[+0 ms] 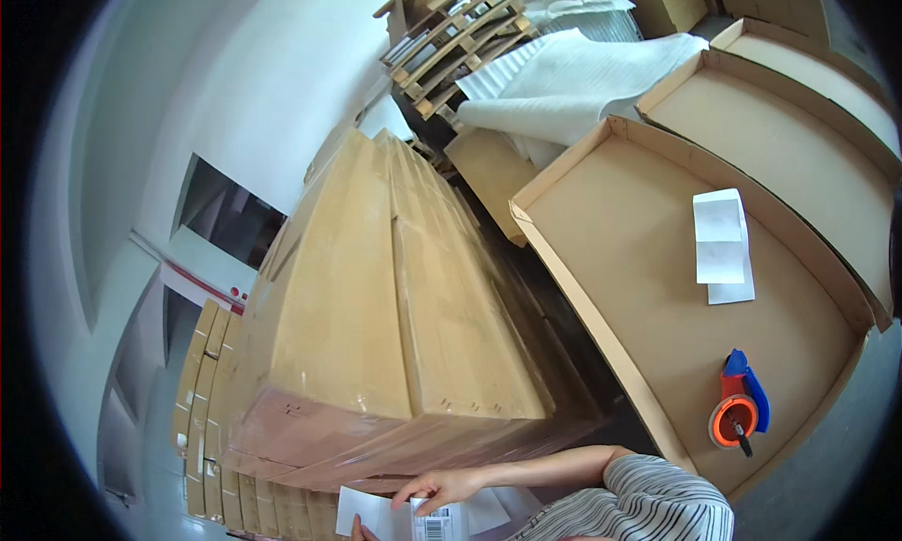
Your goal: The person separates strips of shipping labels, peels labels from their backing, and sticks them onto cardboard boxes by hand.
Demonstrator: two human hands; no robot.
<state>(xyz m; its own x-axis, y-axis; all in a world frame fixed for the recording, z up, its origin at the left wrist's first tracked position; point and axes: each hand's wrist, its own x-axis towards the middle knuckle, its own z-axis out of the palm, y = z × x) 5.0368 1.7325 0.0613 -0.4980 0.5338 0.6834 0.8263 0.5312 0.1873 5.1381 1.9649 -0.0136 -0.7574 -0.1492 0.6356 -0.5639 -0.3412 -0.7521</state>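
Observation:
My right hand point(449, 486) reaches in from the right at the lower edge, fingers bent over white label sheets. One label point(437, 526) with a printed barcode sits just under these fingers. To its left, another white sheet point(366, 508) stands up at an angle, and the fingertips of my left hand point(360, 532) pinch its lower part. The rest of the left hand is cut off by the frame edge. More white paper point(487, 511) shows under my right wrist. Beside the hands stands a large stack of long, film-wrapped cardboard boxes point(338, 334).
At right, a shallow cardboard tray point(573, 268) holds folded white papers point(721, 240) and a blue-and-orange tape dispenser point(738, 409). More trays point(770, 118) lie behind it. White foam sheeting point(573, 80) and wooden pallets point(460, 47) are farther back. Smaller cartons point(202, 409) stand at left.

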